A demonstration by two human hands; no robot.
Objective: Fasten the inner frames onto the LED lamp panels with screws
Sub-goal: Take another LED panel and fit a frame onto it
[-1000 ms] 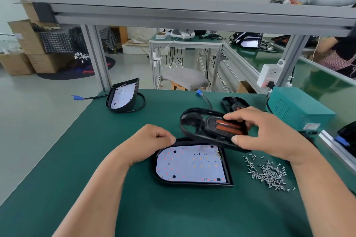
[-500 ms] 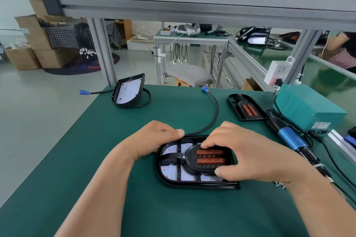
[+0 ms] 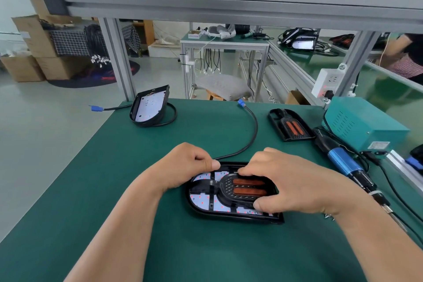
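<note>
Head view. The left grip (image 3: pixel 190 167) clasps the far left rim of the LED lamp panel (image 3: pixel 201 199), which lies flat on the desk (image 3: pixel 114 167). The right grip (image 3: pixel 293 183) grasps the inner frame (image 3: pixel 229 186) seated in the panel, between thumb and fingers. A second inner frame (image 3: pixel 290 127) lies beyond the right grip, and an electric screwdriver (image 3: pixel 343 162) lies to its right.

Single view, head-worn; wide-angle, straight rails bow toward frame edges; faces forward and down across green bench (image 3: pixel 114 167); close range: both forearms enter from bottom edge; left hand (image 3: pixel 187 165) and right hand (image 3: pixel 295 181) sit just below frame centre, on lamp panel (image 3: pixel 229 215) and inner frame (image 3: pixel 229 190); bench far edge crosses near mid-height; upper half takes in aluminium crossbeam (image 3: pixel 229 0), running slightly down to right; room floor (image 3: pixel 45 121) fills left side beyond bench.
</note>
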